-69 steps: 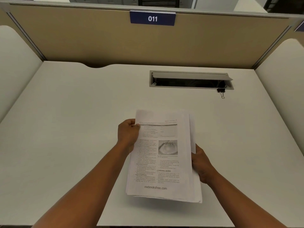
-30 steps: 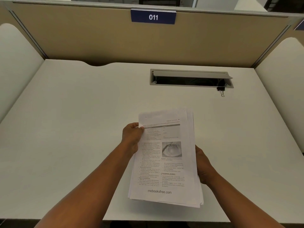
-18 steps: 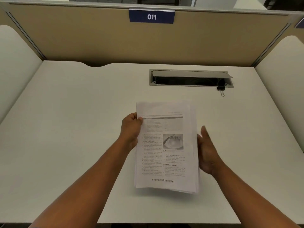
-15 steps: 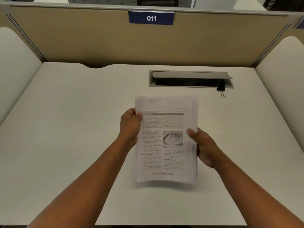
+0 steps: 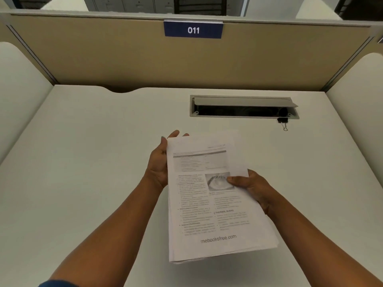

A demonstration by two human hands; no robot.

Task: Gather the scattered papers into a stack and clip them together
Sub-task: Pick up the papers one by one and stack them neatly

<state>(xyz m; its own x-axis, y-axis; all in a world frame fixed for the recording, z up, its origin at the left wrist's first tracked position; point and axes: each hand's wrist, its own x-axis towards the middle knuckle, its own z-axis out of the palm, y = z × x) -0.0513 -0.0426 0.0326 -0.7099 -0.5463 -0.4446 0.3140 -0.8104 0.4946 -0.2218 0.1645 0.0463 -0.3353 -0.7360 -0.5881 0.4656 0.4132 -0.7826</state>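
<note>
The stack of printed papers (image 5: 213,204) sits at the centre of the frame, lifted above the white tabletop (image 5: 83,162), and it has changed hands over the last half second. The right hand (image 5: 251,186) now has the grip: its thumb lies across the top sheet beside the small photograph, with the other fingers out of sight under the stack, so it pinches the right edge. Moments ago this hand was only flat against that edge. The left hand (image 5: 159,162), which had been pinching the upper left corner, has let go; its fingers are now straight and spread, the palm resting along the stack's left edge near the top.

The sheets look mostly squared at the top, but the lower right edges still fan out slightly, so alignment seems nearly finished rather than done. A freed left hand suggests a tap or push to even the edges. The black binder clip (image 5: 283,122) lies untouched in the upper right of the frame, just in front of the open cable tray (image 5: 244,106), well apart from both hands; clipping is not yet begun.
</note>
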